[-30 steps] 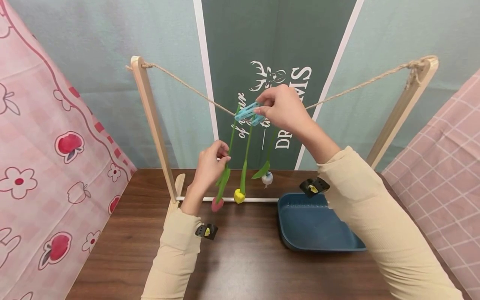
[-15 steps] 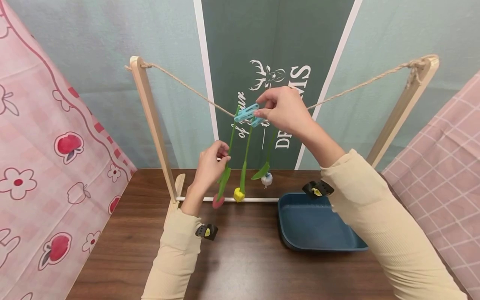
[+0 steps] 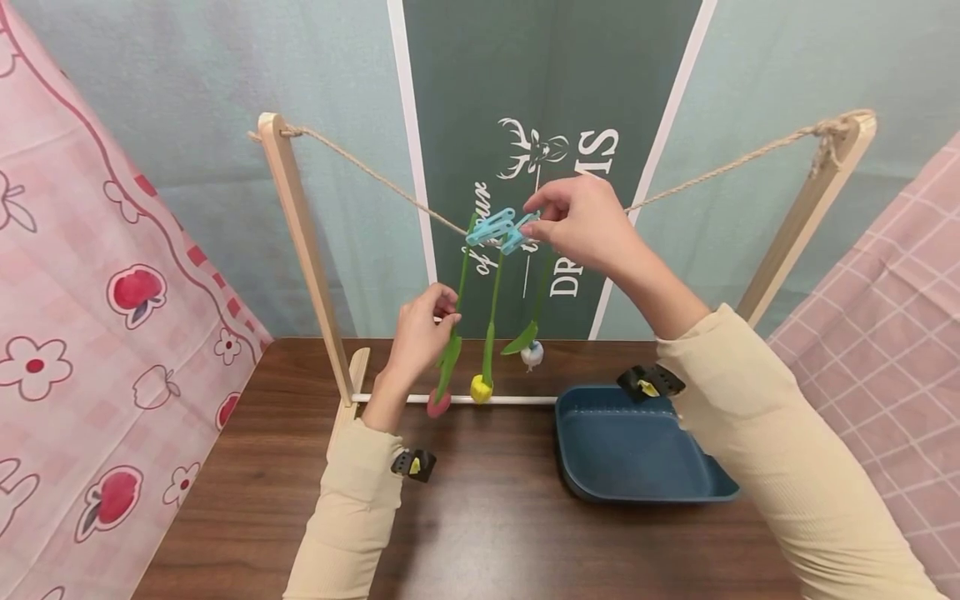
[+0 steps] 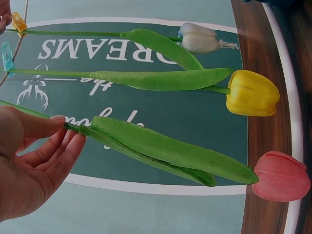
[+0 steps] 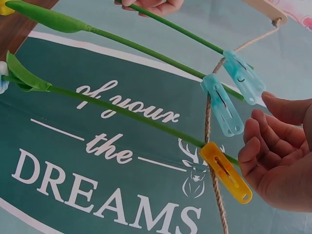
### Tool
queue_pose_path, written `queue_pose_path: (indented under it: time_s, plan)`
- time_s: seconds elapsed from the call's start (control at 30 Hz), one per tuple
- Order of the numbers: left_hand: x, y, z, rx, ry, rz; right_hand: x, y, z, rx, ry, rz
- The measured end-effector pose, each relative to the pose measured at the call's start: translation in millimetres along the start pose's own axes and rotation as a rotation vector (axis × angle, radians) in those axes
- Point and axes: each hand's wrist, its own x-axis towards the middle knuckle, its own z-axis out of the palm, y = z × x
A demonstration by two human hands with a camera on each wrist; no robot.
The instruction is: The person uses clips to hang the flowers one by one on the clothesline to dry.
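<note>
My left hand (image 3: 427, 327) pinches the green stem of a pink artificial tulip (image 4: 282, 176), whose bloom points down. The top of that stem is clipped to a twine rope (image 3: 360, 165) by a light blue clothespin (image 5: 244, 78). Beside it, a second blue clothespin (image 5: 223, 105) holds a yellow tulip (image 4: 253, 93). A white tulip (image 4: 199, 38) hangs under a yellow clothespin (image 5: 226, 172). My right hand (image 3: 592, 221) holds nothing. In the right wrist view its thumb and loosely curled fingers are right by the clothespins' handle ends.
Two wooden posts (image 3: 303, 242) carry the sagging rope, with a white rod (image 3: 525, 401) low between them. A dark blue tray (image 3: 637, 492) sits on the brown wooden table (image 3: 480, 533) at the right. Printed curtains (image 3: 180, 333) surround the table.
My right hand has let go of the pink tulip's clothespin and moved a little to the right. The left hand has kept its pinch on the stem.
</note>
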Motion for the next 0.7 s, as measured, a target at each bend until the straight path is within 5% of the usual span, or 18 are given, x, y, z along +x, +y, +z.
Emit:
queue_pose_path:
  time_s: [0.7]
  plan:
    - [-0.1,-1.4,1.4,-0.019,-0.004,-0.014,-16.3,9.9,0.3,-0.012,-0.132,0.025]
